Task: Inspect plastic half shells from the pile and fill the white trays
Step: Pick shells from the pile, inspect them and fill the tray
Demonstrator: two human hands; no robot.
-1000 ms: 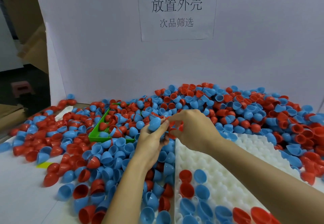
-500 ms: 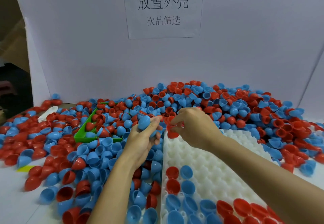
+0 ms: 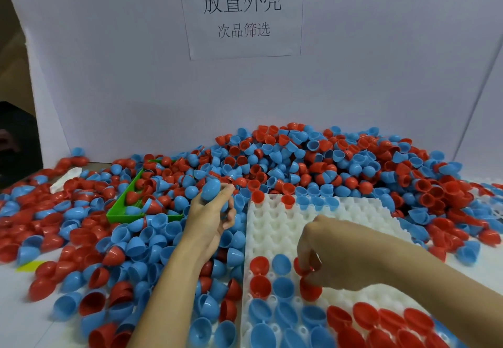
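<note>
Step in hand, by my reading: placing an inspected shell into the tray. The right hand (image 3: 334, 255), lower centre-right of the frame, is down over the white tray (image 3: 275, 234), its fingers curled together and pinching a red shell (image 3: 300, 266) at the third column of the filled rows. Whether the shell is seated in its pocket or only just above it cannot be told; the fingers hide the rim. Another red shell (image 3: 310, 290) sits directly below it in the frame.

The left hand (image 3: 215, 211), centre of the frame, is raised above the pile (image 3: 313, 162) just left of the tray's edge. Thumb and fingertips are closed on a blue shell (image 3: 211, 189), dome outward; the lower fingers are curled and seem to hold a second blue one, partly hidden.

Tray state: near rows at the bottom of the frame hold red and blue shells; the middle is bare pockets; a few shells rest along the far edge. Filling looks well under half done.

A green bin (image 3: 117, 210) lies half buried in the pile, left of centre. A paper sign (image 3: 242, 13) hangs on the back wall at top centre.

Next move, as a judgement: release the red shell squarely into its pocket, open side up like its neighbours, then bring the blue shell to the next free pocket. Risk: nudging seated shells while withdrawing the fingers.
</note>
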